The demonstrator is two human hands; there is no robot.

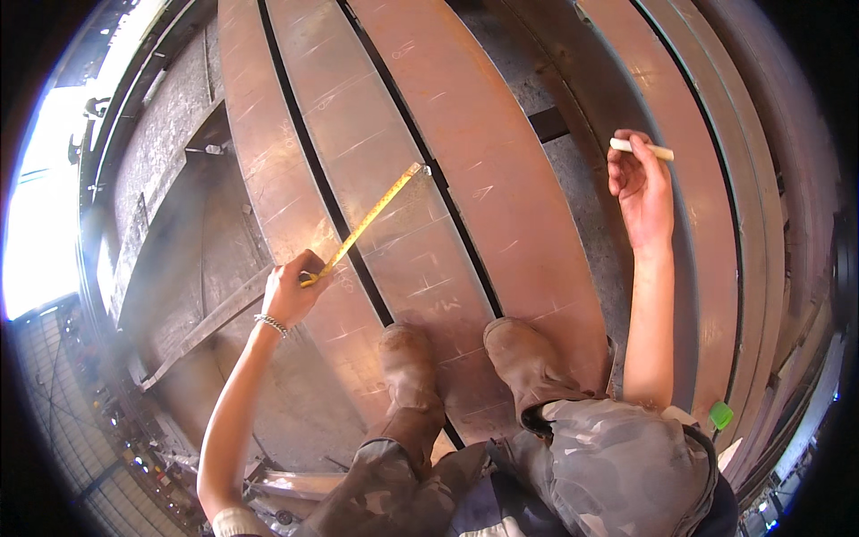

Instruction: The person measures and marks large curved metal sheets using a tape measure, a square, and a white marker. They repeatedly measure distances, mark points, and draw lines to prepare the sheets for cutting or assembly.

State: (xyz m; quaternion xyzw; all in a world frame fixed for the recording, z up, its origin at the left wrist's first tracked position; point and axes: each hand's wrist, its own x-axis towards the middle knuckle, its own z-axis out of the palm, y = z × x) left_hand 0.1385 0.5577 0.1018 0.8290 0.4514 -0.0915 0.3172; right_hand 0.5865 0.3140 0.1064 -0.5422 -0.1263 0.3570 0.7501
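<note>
My left hand (293, 285) is closed round the near end of a yellow tape measure (380, 208). Its blade slants up and to the right across a long steel plate (335, 98), and the metal hook end lies by the dark gap at that plate's right edge. Most of the tape's case is hidden in the fingers. Off to the right, my right hand (642, 192) is raised, palm partly turned up, with a white chalk stick (642, 149) pinched between thumb and fingers. White chalk lines and marks run over the plates.
My boots (412, 367) stand on the plates. A wider reddish plate (501, 179) lies right of the gap, with further long steel strips (698, 206) beyond. Dark gaps separate them. A bright green object (721, 414) sits at lower right. Steel beams (206, 327) cross at left.
</note>
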